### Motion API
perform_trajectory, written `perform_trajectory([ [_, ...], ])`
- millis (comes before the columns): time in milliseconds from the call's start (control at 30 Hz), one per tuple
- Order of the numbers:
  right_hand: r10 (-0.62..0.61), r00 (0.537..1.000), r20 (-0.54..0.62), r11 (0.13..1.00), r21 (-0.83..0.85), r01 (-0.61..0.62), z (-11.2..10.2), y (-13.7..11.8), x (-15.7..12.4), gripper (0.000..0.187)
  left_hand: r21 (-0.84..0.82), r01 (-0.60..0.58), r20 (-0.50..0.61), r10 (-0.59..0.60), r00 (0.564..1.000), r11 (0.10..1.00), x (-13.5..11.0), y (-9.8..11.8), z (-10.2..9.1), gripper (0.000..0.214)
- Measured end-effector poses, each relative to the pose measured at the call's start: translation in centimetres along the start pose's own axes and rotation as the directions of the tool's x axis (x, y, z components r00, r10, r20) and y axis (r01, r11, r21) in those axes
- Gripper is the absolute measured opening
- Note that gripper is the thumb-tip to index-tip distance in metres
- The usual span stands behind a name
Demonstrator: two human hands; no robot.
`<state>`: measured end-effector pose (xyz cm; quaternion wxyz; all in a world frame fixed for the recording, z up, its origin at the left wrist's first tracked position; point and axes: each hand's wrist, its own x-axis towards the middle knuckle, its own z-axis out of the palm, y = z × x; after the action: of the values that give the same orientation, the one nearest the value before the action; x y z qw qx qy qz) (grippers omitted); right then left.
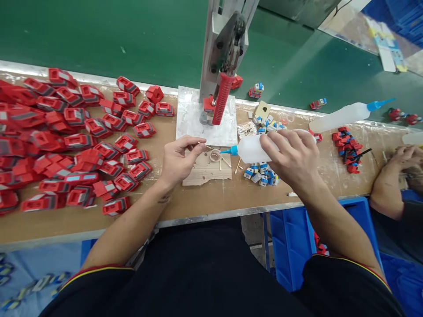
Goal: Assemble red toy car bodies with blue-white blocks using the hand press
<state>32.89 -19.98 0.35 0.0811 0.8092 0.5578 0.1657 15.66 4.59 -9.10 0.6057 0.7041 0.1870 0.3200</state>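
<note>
Head view showed your left hand [181,158] pinching a thin stick [207,146] between thumb and forefinger. Your right hand [292,154] was wrapped around a white bottle [253,149], tipped on its side, its blue nozzle [233,150] pointing at a small cup [215,155]; whether they touched was unclear. That cup sat just right of your left fingertips, over cardboard [205,175]. Red parts [95,160] crowded left of your left hand, blue-and-white blocks [262,174] lay just left of your right, and beyond both rose a clamp [223,99].
</note>
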Motion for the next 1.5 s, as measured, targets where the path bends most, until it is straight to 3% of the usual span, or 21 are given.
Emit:
perform_trajectory([
  [200, -0.084, 0.995, 0.057, 0.992, 0.094, 0.079, -1.4, -0.8, 3.2, 0.037, -0.125, 0.042, -0.049, -0.049, 0.998, 0.991, -0.3, 0.0, 0.0, 0.03],
  [467, -0.184, 0.979, 0.089, 0.972, 0.165, 0.168, -3.3, -0.8, 5.3, 0.034, -0.194, 0.11, -0.033, -0.118, 0.992, 0.975, -0.2, -0.1, -0.3, 0.035],
  [767, -0.265, 0.96, 0.091, 0.962, -0.039, 0.27, -3.4, -1.2, 5.3, 0.039, -0.277, 0.103, -0.031, -0.116, 0.993, 0.955, -0.1, 0.1, -0.3, 0.029],
  [1033, -0.28, 0.956, 0.089, 0.956, -0.06, 0.286, -3.0, -1.2, 5.3, 0.042, -0.31, 0.055, -0.069, -0.08, 0.994, 0.949, 0.0, 0.1, 0.0, 0.022],
  [1333, -0.199, 0.978, 0.066, 0.975, 0.113, 0.191, -2.8, -1.1, 5.5, 0.037, -0.275, 0.054, -0.081, -0.079, 0.994, 0.96, -0.1, -0.1, 0.0, 0.025],
  [1500, -0.207, 0.976, 0.072, 0.974, 0.111, 0.199, -2.5, -0.9, 5.5, 0.036, -0.26, 0.072, -0.094, -0.1, 0.991, 0.963, -0.1, 0.0, 0.0, 0.024],
])
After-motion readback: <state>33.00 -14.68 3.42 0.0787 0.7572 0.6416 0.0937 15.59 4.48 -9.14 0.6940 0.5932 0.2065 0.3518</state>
